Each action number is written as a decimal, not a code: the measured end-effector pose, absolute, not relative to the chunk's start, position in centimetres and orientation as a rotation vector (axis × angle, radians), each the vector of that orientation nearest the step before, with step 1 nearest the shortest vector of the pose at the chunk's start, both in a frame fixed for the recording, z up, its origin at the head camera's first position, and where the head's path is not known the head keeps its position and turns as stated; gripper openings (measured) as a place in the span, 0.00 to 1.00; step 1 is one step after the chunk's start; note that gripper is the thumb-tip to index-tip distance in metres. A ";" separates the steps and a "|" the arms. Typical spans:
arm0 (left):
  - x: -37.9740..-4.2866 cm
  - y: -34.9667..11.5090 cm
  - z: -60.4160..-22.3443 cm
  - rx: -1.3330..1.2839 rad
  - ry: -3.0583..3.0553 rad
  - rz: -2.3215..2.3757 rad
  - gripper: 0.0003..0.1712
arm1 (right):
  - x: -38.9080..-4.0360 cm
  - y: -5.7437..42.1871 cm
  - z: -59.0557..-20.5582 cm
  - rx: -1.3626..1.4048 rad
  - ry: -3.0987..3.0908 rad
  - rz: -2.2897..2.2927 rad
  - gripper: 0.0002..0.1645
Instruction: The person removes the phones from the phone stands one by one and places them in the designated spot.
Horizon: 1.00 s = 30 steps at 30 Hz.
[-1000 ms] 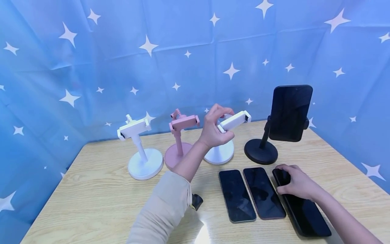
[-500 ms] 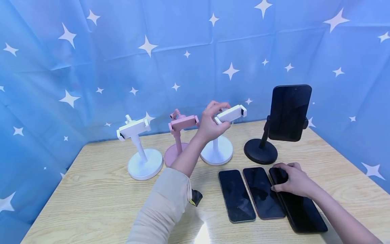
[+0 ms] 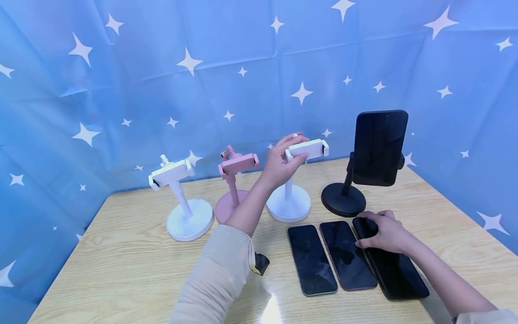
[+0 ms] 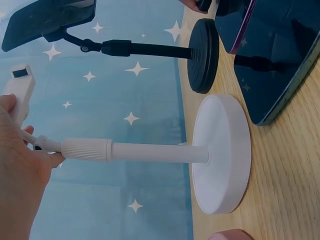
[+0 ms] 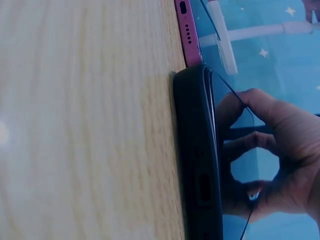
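My left hand grips the clamp head of a white phone stand, thumb on the front and fingers behind. In the left wrist view the stand's post runs to its round base, which stands on the table. My right hand holds a black phone in a thick case across its upper part, thumb on one long edge and fingers on the other. That phone lies screen up on the table. Beside it on the left lie a reddish-edged phone and a greenish-edged phone.
A black stand holding an upright dark phone is at the back right. Left of my left arm stand a pink phone stand and another white phone stand. A blue star-printed curtain hangs behind the wooden table.
The white stand's clamp head has turned from a steep slant to nearly level and moved slightly left. My right hand has slid the black phone left and away, closer to the reddish-edged phone.
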State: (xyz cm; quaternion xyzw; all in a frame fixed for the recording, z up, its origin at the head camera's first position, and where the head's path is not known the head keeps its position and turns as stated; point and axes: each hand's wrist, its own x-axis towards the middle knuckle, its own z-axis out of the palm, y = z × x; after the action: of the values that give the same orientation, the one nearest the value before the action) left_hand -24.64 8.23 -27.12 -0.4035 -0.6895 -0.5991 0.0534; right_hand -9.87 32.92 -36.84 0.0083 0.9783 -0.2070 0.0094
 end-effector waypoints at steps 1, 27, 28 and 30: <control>-24.7 8.2 -27.1 -1.225 -2.099 -1.824 0.17 | -9.9 32.9 -36.8 0.023 3.053 -0.643 0.49; -23.5 7.2 -25.5 -1.268 -2.228 -1.827 0.18 | -10.6 33.2 -37.3 -0.108 3.071 -0.616 0.37; -23.2 7.1 -25.2 -1.269 -2.236 -1.820 0.18 | -10.6 33.2 -37.4 -0.117 3.070 -0.613 0.36; -22.6 6.9 -24.6 -1.273 -2.250 -1.811 0.18 | -10.6 33.3 -37.4 -0.133 3.066 -0.612 0.35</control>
State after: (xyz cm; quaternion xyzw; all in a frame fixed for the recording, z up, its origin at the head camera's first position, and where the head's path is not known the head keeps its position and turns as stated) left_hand -22.61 6.85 -24.65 -0.4032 -0.7129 -0.5737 -0.0074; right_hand -10.55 33.30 -37.43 -0.0427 0.9797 -0.1956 0.0063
